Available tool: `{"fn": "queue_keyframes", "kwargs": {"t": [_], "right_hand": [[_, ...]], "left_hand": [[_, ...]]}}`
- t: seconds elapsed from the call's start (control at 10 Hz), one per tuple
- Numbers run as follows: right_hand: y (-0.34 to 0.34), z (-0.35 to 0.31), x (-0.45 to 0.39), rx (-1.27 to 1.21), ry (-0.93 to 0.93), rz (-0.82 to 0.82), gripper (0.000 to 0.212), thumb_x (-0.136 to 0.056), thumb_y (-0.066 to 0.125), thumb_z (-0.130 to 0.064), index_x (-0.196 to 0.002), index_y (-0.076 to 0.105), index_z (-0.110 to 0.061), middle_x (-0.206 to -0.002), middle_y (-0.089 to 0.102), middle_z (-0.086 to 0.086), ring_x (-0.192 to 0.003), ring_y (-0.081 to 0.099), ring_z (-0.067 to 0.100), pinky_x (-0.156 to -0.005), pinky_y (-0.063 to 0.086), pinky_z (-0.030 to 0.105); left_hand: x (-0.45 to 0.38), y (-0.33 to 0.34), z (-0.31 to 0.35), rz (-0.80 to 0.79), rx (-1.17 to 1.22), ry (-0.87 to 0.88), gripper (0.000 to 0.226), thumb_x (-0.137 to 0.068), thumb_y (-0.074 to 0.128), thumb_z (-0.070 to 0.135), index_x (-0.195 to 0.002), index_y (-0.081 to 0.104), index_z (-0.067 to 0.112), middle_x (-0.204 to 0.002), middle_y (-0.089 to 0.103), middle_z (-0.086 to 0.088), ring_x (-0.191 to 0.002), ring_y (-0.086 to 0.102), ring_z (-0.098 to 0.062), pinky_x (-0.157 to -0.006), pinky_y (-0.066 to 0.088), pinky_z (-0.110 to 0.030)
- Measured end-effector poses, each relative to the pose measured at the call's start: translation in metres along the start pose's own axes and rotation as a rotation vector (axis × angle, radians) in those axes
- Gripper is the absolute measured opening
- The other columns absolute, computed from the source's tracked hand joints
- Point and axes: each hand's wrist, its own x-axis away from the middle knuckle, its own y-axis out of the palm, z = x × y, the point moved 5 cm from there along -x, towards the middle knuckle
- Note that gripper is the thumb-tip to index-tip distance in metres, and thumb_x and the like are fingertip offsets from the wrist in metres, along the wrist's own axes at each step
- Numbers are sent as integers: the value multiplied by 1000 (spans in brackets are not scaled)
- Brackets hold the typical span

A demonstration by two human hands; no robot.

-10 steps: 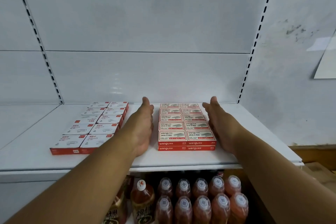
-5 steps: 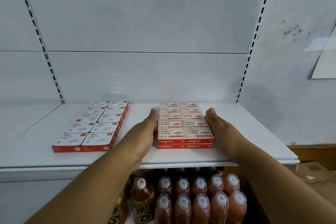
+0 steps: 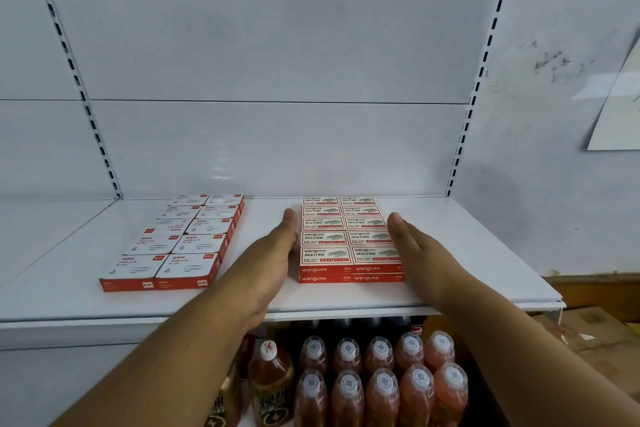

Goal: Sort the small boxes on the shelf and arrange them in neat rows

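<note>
Both hands, the left hand (image 3: 277,253) and right hand (image 3: 414,243), have slid back toward the front along the two-layer block of red-and-white cardboard staple boxes (image 3: 349,239) on the white metal shelf (image 3: 69,291), each grip apart with straight fingers pressing its sides, so this row looks squared

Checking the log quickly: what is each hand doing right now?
Left hand: open, flat against the left side of the staple box block.
Right hand: open, flat against its right side.

Two blocks of small boxes are laid flat on the white shelf (image 3: 69,274): white red-edged paper-clip boxes (image 3: 180,243) at centre left, and red-and-cream staple boxes (image 3: 349,239), stacked two high, at centre.
</note>
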Motion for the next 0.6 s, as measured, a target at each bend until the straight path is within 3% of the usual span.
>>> {"fn": "queue_keyframes", "kwargs": {"t": [0.1,0.2,0.3,0.4,0.5,0.6], "right_hand": [[-2,-1,3,41,-1,0,52,-76,9,-87,-93,52,-65,-82,63,-41,-86,59,-12,-75,36,14],[-1,0,5,36,-3,-31,67,-77,8,-86,-119,52,-57,-107,67,-28,-102,60,-1,-95,42,28],[-2,3,10,105,26,-42,96,-71,7,-88,-149,31,-37,-145,50,-9,-128,48,15,-111,31,35],[-3,0,18,186,-3,-40,87,-78,11,-80,-151,25,-34,-145,48,-8,-115,49,9,-95,32,26],[-4,2,25,276,-4,-27,86,-80,11,-75,-153,18,-30,-148,45,-5,-129,45,17,-97,34,29],[-6,5,34,356,-15,68,90,-77,8,-78,-154,11,-30,-158,30,-5,-145,27,22,-115,25,43]], "left_hand": [[4,-1,-9,-32,-140,-53,52,-85,15,72,-58,60,67,-60,59,40,-77,44,13,-92,19,-29],[1,0,-11,-66,-222,-63,45,-73,10,80,-58,52,76,-59,51,50,-75,36,19,-85,21,-26],[3,-2,-14,-42,-172,-107,46,-71,8,80,-76,52,69,-58,46,54,-74,30,24,-89,18,-24],[14,-4,-10,-49,-210,-112,44,-72,8,78,-88,47,64,-61,42,58,-73,29,28,-86,19,-13],[24,-3,-15,-12,-216,-85,65,-77,9,77,-132,37,59,-118,44,49,-118,40,13,-97,22,-15],[43,-1,-17,100,-373,-76,82,-76,8,79,-151,10,45,-156,26,18,-143,26,-11,-111,22,-33]]}}
